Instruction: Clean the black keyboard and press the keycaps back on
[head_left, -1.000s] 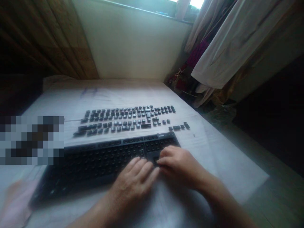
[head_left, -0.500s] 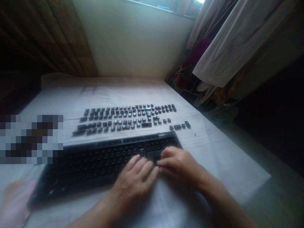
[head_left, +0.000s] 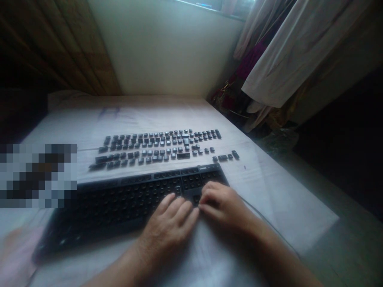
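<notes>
Pale wall [head_left: 167, 48] closes the far side of the room, with dark wooden panelling [head_left: 60, 40] to its left and light curtains [head_left: 299, 48] hanging at the right. Below them stands a worktop covered by a white sheet [head_left: 269, 191], which reaches to its right edge.

On the near half of the sheet lies a black keyboard [head_left: 119, 203], set slightly askew so that its right end sits farther off than its left. Its key wells look bare and dark. Just beyond it, loose black keycaps [head_left: 155, 145] are laid out in long rows that run left to right, apart from the keyboard. A short group of four keycaps [head_left: 224, 157] lies by itself at the right end of those rows, near the keyboard's far right corner.

Both hands are at the right part of the keyboard, side by side and almost touching. The left hand [head_left: 170, 227] rests palm down across the keyboard's near edge, its fingers stretched out flat on the board and its grip released, holding nothing. The right hand [head_left: 223, 205] sits just to the right of it, with its fingers curled and the fingertips [head_left: 203, 199] drawn together against the board beside the left hand's fingers. Whether its grip closes on anything cannot be told, since the spot is dark and partly covered by the fingers.

At the left edge of the worktop a patch is blurred out.
</notes>
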The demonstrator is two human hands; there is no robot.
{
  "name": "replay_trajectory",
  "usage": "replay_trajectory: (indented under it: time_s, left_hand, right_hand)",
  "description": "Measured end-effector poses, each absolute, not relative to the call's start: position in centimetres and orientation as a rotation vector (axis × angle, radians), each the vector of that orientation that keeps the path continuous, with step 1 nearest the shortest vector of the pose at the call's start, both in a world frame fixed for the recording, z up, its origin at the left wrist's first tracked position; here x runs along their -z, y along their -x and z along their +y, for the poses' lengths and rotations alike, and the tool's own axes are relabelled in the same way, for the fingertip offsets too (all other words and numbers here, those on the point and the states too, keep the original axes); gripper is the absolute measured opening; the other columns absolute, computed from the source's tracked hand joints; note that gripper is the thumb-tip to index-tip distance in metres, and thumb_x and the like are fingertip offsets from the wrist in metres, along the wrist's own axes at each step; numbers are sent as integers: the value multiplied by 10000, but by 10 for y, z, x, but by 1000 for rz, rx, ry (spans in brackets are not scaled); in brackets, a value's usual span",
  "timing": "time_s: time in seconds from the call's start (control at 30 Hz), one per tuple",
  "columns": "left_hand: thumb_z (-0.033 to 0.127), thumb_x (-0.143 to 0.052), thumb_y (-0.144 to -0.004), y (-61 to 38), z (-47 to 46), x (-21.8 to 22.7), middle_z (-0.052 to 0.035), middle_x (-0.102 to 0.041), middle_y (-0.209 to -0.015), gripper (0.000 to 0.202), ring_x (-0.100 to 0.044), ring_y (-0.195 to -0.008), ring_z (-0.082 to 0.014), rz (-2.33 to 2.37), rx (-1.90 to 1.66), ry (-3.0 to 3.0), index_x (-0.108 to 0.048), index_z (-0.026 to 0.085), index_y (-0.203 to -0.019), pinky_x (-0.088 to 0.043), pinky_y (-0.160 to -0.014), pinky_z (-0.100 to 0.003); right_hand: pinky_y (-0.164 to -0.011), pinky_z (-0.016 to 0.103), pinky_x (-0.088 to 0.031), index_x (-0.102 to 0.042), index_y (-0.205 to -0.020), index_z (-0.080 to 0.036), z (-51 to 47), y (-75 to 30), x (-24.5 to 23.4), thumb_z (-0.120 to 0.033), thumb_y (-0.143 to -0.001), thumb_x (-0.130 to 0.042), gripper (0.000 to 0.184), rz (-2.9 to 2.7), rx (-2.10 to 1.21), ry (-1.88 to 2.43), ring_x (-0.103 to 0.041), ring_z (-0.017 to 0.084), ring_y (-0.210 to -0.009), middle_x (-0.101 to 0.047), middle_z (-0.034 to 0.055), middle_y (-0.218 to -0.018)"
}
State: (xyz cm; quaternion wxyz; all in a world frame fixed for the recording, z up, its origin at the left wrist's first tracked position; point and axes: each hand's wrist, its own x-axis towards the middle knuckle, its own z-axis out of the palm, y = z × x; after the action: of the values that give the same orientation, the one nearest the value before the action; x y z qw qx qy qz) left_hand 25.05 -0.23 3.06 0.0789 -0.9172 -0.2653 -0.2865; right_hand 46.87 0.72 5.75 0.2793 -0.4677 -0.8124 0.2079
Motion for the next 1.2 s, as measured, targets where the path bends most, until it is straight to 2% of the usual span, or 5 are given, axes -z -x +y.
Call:
replay_trajectory:
  time_s: [0.33,0.6,0.77,0.93,1.2]
  left_hand:
    - [204,-389,-1042,-249,-3,-29,-34,-675,-1124,310,-578,-1093,-181,-805,866,2759,-663,207,-1187,-323,-1136,-379]
    - [198,-427,-1027,-248,-3,-30,-37,-679,-1132,291,-583,-1102,-172,-818,849,2775,-659,208,-1203,-345,-1136,-377]
    - [202,-428,-1031,-247,-4,-30,-29,-683,-1151,294,-587,-1111,-169,-818,843,2776,-657,217,-1215,-338,-1141,-375]
    - [198,-414,-1037,-246,-3,-29,-24,-689,-1147,302,-588,-1115,-166,-808,867,2775,-665,220,-1203,-323,-1148,-371]
    - [192,-381,-1045,-246,-3,-28,-22,-700,-1142,319,-584,-1120,-167,-806,916,2764,-672,198,-1174,-302,-1153,-358]
  right_hand:
    - [-690,265,-504,-662,-719,-184,9,-475,-60,-98,-823,-663,136,-2003,-791,1235,-637,150,-753,-650,28,-798]
    - [-684,283,-505,-681,-716,-189,9,-472,-60,-115,-817,-663,127,-2013,-735,1250,-641,165,-750,-663,34,-788]
    - [-699,290,-513,-658,-739,-198,10,-478,-62,-211,-861,-648,124,-1865,-859,1227,-635,170,-758,-656,34,-792]
    - [-702,296,-488,-647,-728,-197,13,-485,-64,-280,-834,-681,139,-1691,-993,1268,-615,173,-746,-652,25,-785]
    - [-673,277,-460,-636,-670,-189,17,-489,-65,-526,-690,-800,375,-1255,-1235,1335,-551,153,-708,-629,9,-755]
